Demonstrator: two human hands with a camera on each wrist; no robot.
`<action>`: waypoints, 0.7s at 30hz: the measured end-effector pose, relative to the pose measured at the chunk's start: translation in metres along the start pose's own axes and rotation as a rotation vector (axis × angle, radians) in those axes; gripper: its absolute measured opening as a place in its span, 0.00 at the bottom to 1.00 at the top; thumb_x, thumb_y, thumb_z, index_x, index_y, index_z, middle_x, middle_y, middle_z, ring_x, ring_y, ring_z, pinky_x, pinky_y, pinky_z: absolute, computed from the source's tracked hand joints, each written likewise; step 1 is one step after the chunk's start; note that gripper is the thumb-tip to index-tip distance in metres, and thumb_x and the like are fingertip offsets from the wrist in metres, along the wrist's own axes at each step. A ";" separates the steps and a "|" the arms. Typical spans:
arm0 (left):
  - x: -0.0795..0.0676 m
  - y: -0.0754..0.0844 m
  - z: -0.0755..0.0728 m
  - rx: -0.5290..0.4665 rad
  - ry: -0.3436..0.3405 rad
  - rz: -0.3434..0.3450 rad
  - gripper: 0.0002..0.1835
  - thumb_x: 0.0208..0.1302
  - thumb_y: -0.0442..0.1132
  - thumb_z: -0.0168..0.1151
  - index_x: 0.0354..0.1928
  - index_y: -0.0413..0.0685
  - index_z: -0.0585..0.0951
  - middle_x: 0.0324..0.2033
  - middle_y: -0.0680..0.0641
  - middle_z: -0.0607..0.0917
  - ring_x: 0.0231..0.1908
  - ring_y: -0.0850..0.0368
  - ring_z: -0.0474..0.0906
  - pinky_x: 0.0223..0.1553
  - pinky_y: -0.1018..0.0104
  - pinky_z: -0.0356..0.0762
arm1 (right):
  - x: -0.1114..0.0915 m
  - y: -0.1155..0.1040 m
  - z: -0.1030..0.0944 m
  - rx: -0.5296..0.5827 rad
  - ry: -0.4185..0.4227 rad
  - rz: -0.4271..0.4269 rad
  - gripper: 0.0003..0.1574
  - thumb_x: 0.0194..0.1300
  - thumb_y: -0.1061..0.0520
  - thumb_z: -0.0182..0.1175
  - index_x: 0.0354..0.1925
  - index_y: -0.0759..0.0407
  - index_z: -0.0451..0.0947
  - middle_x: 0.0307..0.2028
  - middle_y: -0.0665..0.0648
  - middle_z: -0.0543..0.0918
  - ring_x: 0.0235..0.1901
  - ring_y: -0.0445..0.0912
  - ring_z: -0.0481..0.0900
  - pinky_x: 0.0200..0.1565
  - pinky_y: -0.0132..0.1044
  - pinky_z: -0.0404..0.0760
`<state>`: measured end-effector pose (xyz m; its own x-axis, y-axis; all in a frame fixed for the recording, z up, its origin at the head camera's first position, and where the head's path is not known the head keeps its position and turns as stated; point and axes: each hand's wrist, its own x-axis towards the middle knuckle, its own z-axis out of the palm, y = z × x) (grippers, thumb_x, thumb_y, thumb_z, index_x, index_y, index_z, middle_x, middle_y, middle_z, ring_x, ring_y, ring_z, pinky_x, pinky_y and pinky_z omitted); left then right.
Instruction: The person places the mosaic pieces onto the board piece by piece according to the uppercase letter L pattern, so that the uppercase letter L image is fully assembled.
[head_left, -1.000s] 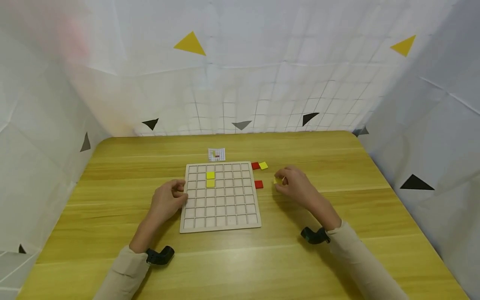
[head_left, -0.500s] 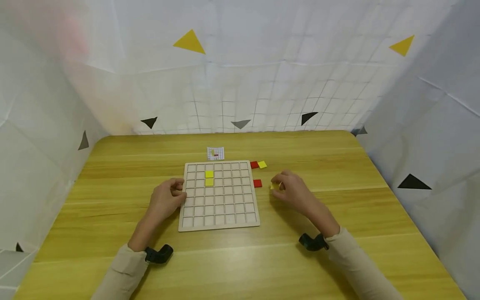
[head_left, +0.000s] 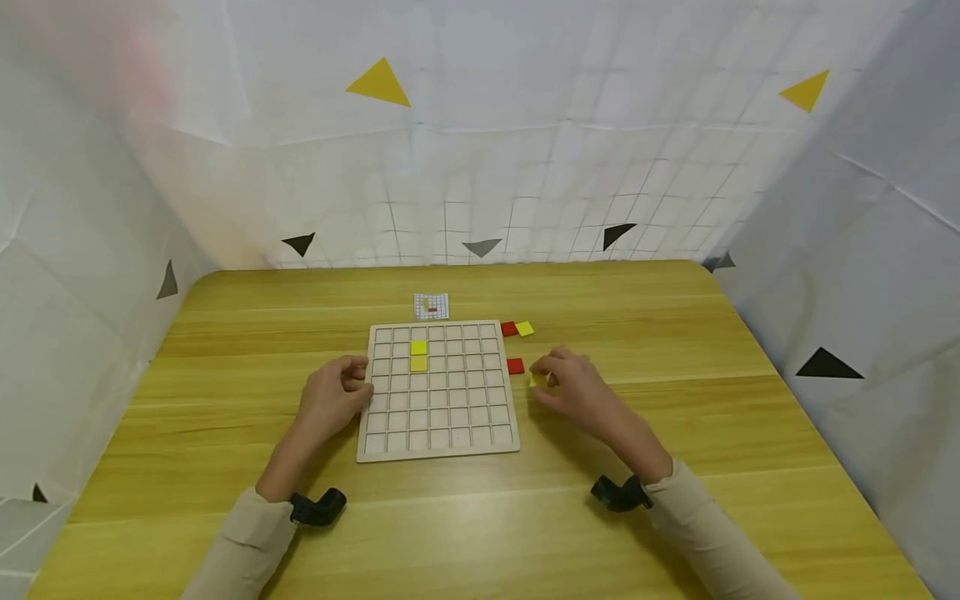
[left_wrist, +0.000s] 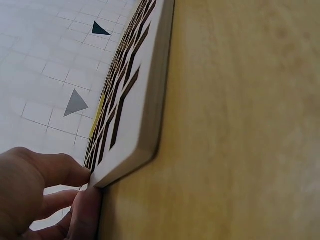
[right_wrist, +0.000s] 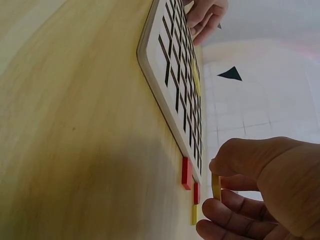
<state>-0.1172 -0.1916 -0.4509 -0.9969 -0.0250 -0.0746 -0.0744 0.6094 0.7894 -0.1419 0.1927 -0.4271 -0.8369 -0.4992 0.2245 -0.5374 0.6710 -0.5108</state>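
Note:
A pale wooden grid board lies flat on the table, with two yellow tiles one behind the other in its cells. My left hand rests at the board's left edge, fingers loosely bent; its thumb and a fingertip touch the edge. Right of the board, my right hand pinches a yellow square tile between thumb and fingers, just off the table. A red tile lies between this hand and the board. Another red tile and a yellow tile touch near the far right corner.
Behind the board lies a small printed grid card with a yellow and red pattern. The wooden table reaches back to a white sheet marked with triangles. Each wrist wears a black camera.
My right hand has moved left and slightly nearer, carrying the yellow tile toward the board. The left hand has stayed at the board's edge. The head view has shifted slightly.

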 end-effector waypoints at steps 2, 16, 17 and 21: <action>0.000 0.000 0.000 -0.001 -0.004 -0.003 0.24 0.63 0.34 0.63 0.62 0.39 0.77 0.46 0.42 0.82 0.44 0.49 0.83 0.41 0.59 0.80 | 0.000 -0.002 0.000 -0.004 0.000 -0.004 0.14 0.57 0.65 0.70 0.43 0.67 0.84 0.36 0.57 0.80 0.32 0.50 0.80 0.37 0.41 0.77; 0.000 0.000 0.001 -0.007 -0.002 -0.017 0.24 0.63 0.34 0.63 0.63 0.40 0.77 0.47 0.43 0.82 0.44 0.50 0.82 0.43 0.56 0.80 | 0.003 -0.017 0.008 0.009 -0.045 -0.008 0.14 0.58 0.64 0.69 0.44 0.66 0.84 0.38 0.56 0.78 0.35 0.50 0.80 0.37 0.36 0.81; 0.000 0.000 0.001 -0.005 -0.002 -0.016 0.24 0.63 0.34 0.63 0.63 0.40 0.77 0.47 0.43 0.82 0.44 0.50 0.82 0.43 0.56 0.80 | 0.004 -0.018 0.009 0.009 -0.048 -0.011 0.14 0.58 0.64 0.69 0.44 0.66 0.84 0.38 0.56 0.79 0.35 0.50 0.80 0.37 0.36 0.81; 0.000 0.000 0.000 -0.002 0.002 -0.013 0.25 0.64 0.34 0.63 0.63 0.40 0.77 0.47 0.43 0.82 0.44 0.50 0.82 0.42 0.56 0.80 | 0.006 -0.024 0.013 0.014 -0.054 -0.023 0.16 0.58 0.64 0.70 0.45 0.67 0.84 0.38 0.55 0.78 0.35 0.49 0.80 0.37 0.35 0.81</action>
<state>-0.1170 -0.1914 -0.4514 -0.9959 -0.0339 -0.0837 -0.0871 0.6077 0.7894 -0.1334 0.1668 -0.4241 -0.8173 -0.5435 0.1912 -0.5544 0.6517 -0.5176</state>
